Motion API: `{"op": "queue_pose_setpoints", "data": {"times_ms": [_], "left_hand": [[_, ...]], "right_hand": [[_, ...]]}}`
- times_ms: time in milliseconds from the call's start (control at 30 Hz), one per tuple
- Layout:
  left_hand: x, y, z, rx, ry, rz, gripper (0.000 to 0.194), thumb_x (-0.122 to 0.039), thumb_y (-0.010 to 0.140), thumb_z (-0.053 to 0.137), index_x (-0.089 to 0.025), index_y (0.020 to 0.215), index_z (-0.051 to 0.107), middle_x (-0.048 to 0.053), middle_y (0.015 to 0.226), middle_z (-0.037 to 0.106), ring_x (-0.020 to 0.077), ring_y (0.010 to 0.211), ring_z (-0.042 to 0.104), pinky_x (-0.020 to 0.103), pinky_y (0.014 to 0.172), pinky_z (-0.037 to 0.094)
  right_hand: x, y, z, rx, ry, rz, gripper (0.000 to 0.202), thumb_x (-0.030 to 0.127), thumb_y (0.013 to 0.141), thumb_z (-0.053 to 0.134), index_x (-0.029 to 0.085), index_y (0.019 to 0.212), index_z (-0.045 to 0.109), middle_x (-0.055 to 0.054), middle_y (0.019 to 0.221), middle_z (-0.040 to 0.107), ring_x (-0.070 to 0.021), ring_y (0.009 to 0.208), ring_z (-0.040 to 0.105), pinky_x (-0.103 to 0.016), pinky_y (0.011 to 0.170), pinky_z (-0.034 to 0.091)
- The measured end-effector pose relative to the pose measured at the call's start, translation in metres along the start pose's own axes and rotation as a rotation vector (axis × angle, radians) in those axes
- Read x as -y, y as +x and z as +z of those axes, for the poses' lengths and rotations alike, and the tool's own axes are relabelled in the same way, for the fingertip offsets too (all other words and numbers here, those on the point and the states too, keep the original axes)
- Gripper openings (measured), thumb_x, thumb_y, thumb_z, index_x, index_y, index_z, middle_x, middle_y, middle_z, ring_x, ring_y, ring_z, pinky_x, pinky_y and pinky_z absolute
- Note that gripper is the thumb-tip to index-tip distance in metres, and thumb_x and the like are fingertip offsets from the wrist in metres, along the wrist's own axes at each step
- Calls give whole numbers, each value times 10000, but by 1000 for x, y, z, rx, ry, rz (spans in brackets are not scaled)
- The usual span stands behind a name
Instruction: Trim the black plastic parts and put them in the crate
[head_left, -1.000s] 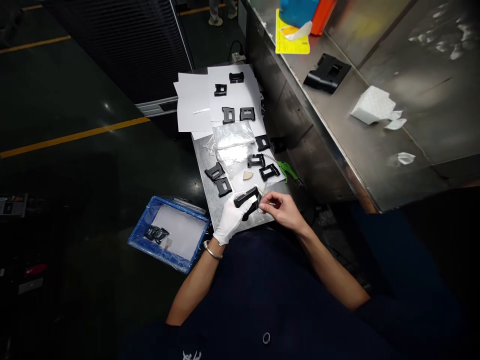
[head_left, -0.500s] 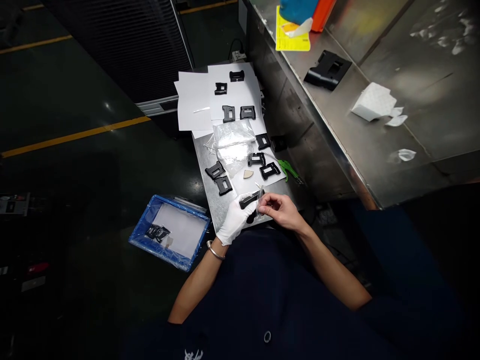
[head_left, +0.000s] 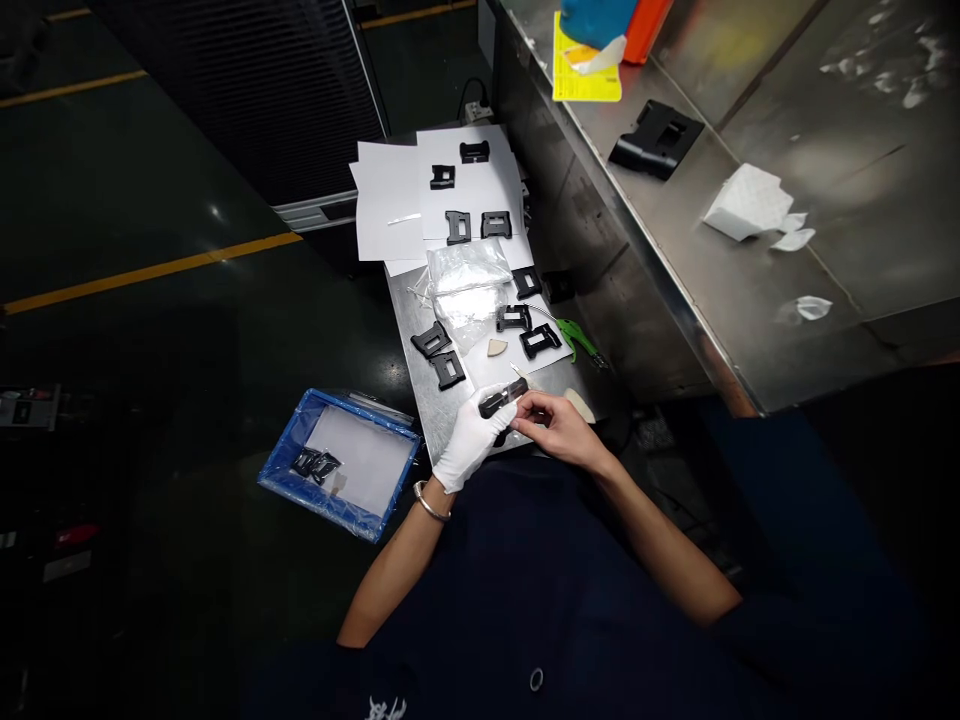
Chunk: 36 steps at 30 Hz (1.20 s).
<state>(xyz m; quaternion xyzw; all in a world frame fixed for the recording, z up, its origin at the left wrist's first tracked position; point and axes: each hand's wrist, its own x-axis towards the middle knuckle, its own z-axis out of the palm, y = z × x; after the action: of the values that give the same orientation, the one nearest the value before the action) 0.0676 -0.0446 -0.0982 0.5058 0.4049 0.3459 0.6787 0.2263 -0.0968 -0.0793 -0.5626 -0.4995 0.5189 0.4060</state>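
Note:
My left hand (head_left: 466, 440), in a white glove with a bracelet at the wrist, is closed around a black plastic part (head_left: 493, 404) at the front end of the narrow metal table. My bare right hand (head_left: 556, 425) is pinched at the right side of that part. A strip of clear film (head_left: 511, 391) lies across the part, and its lower edge runs to my right fingertips. Past the hands, two black frame-shaped parts (head_left: 448, 370) lie at the left, with more black frames (head_left: 540, 342) on white paper at the right. Between them sits a small beige wedge (head_left: 496, 347).
A clear plastic bag (head_left: 469, 280) lies mid-table, with white paper sheets (head_left: 390, 190) behind it. A green-handled air gun (head_left: 574, 338) rests at the right edge. On the left stands a blue plastic-lined bin (head_left: 337, 520) with black parts inside. A steel counter (head_left: 705, 290) rises at the right.
My right hand has shifted slightly left and down, and the clear film that stood upright now lies over the black part. A beige piece shows behind my right hand.

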Motion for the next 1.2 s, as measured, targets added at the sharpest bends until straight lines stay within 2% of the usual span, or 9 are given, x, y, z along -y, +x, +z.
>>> {"op": "queue_pose_setpoints", "data": {"times_ms": [167, 367, 500, 600, 700, 833, 1000, 1100, 1200], "left_hand": [[9, 2, -3, -164, 217, -5, 336, -270, 781, 780, -175, 1088, 683, 103, 1101, 748, 253, 1034, 708, 412, 957, 557], [25, 19, -11, -302, 351, -8, 335, -71, 706, 735, -165, 1018, 655, 64, 979, 734, 209, 908, 699, 352, 881, 560], [30, 28, -25, -380, 299, -15, 329, -178, 741, 763, -158, 1048, 646, 71, 994, 729, 211, 927, 705, 354, 883, 559], [32, 27, -27, -378, 260, -21, 365, -232, 725, 792, -156, 1053, 650, 84, 1013, 732, 214, 938, 710, 358, 886, 559], [32, 22, -17, -365, 232, -45, 343, -233, 714, 794, -150, 1017, 657, 83, 974, 735, 210, 903, 711, 356, 863, 560], [28, 15, -8, -335, 194, -71, 304, -204, 655, 827, -155, 913, 674, 55, 899, 727, 194, 845, 694, 338, 835, 552], [16, 13, -34, -319, 48, -81, 351, -391, 765, 789, -150, 995, 681, 29, 812, 676, 150, 750, 650, 316, 786, 550], [8, 12, -49, -283, -156, -61, 431, -518, 868, 665, -143, 1079, 644, -11, 715, 564, 114, 683, 595, 311, 798, 544], [4, 7, -45, -197, -338, -44, 467, -559, 824, 709, -172, 1072, 624, -17, 727, 517, 119, 714, 576, 320, 830, 535]], "right_hand": [[1, -2, 4, -216, 114, -37, 197, 374, 854, 725, 200, 836, 636, -35, 859, 655, -166, 778, 607, -294, 712, 496], [2, -9, 28, -32, 9, -101, 129, 317, 905, 646, 205, 858, 601, -21, 842, 619, -165, 794, 579, -302, 756, 475], [-13, -10, 32, -144, 20, -39, 176, 347, 890, 634, 217, 856, 520, 11, 797, 530, -140, 719, 522, -274, 679, 443], [-22, -6, 29, -212, -77, 42, 179, 354, 860, 649, 225, 902, 533, 53, 701, 468, -125, 634, 467, -261, 626, 399], [-23, 2, 28, -280, -207, 104, 144, 338, 860, 612, 223, 803, 548, 66, 602, 434, -116, 562, 424, -257, 572, 346], [-26, 14, 20, -422, -127, 187, 218, 343, 792, 634, 216, 660, 514, 70, 524, 377, -101, 493, 351, -253, 483, 274], [-44, 12, -15, -641, -70, 227, 328, 442, 832, 555, 233, 600, 454, 53, 502, 402, -109, 475, 371, -248, 446, 303], [-52, 4, -32, -611, -49, 304, 313, 464, 818, 607, 236, 643, 482, 68, 458, 416, -112, 416, 386, -248, 409, 340], [-47, 2, -29, -494, 54, 367, 292, 445, 777, 686, 222, 685, 523, 58, 473, 490, -117, 407, 461, -245, 397, 406]]}}
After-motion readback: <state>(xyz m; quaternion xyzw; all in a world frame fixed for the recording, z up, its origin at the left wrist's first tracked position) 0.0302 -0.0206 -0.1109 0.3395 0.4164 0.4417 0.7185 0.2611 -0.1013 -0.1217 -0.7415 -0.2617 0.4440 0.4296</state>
